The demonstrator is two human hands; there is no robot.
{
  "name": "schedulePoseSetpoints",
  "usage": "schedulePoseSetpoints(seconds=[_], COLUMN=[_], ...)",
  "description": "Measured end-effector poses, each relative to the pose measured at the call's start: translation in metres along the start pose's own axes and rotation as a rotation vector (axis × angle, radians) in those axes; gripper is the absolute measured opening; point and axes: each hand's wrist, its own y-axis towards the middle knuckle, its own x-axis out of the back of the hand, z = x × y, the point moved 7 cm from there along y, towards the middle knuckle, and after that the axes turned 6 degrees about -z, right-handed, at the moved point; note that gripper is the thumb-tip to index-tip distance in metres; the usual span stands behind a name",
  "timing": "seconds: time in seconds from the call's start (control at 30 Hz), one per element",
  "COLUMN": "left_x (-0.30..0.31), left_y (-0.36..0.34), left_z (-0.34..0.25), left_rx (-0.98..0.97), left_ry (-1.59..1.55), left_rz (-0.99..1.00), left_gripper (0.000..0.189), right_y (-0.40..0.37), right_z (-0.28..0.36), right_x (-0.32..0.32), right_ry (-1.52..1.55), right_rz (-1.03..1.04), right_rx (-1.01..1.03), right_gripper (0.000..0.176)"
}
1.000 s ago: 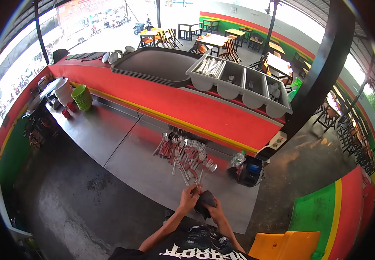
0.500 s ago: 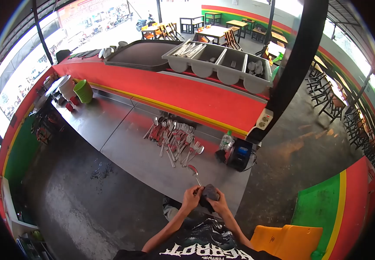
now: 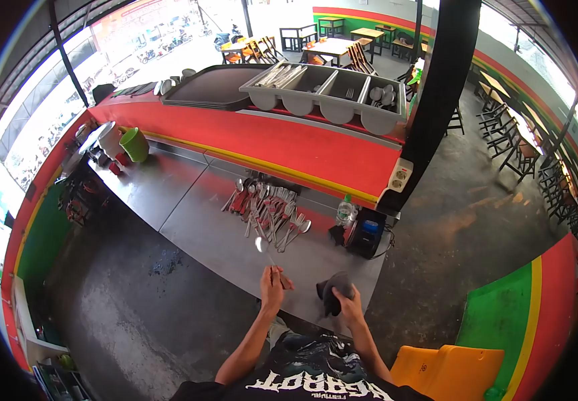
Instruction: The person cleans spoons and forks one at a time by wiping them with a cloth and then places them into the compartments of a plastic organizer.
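My left hand point(image 3: 273, 289) is closed around the handle of a spoon point(image 3: 261, 244), whose shiny bowl points up and away over the steel counter point(image 3: 225, 257). To its right, my right hand point(image 3: 349, 305) grips a dark cloth point(image 3: 333, 293) near the counter's front edge. The two hands are apart. Beyond them lies a loose pile of spoons and forks point(image 3: 269, 208) on the counter.
A bottle point(image 3: 345, 211) and a black device point(image 3: 367, 233) stand right of the pile. On the red ledge sit a grey cutlery tray point(image 3: 322, 100) and stacked dark trays point(image 3: 212, 87). A green basket point(image 3: 134, 145) is far left; an orange chair point(image 3: 446, 371) is lower right.
My hands have moved apart. The left hand has carried the spoon leftward, away from the cloth, and the right hand has shifted slightly right with the cloth.
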Motion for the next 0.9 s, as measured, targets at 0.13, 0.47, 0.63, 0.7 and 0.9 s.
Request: schedulePoseSetpoints(seconds=[0.13, 0.47, 0.63, 0.7, 0.9], left_x=[-0.001, -0.059, -0.054, -0.052, -0.048], left_y=[-0.010, -0.051, -0.048, -0.050, -0.073], left_z=[-0.004, 0.012, -0.007, -0.005, 0.000], left_rx=[0.001, -0.310, -0.348, -0.329, -0.276], left_ry=[0.324, 0.797, 0.815, 0.811, 0.689], left_rz=[0.134, 0.672, 0.775, 0.828, 0.866], left_gripper=[0.025, 0.021, 0.022, 0.021, 0.021], right_y=[0.009, 0.022, 0.033, 0.040, 0.038], right_z=[-0.012, -0.032, -0.053, -0.056, -0.050], right_x=[-0.001, -0.015, -0.007, 0.004, 0.027], right_ry=[0.235, 0.465, 0.611, 0.660, 0.820], right_rz=[0.012, -0.018, -0.060, -0.065, -0.063], right_rx=[-0.070, -0.228, -0.300, -0.303, -0.336], right_gripper=[0.029, 0.030, 0.030, 0.027, 0.029])
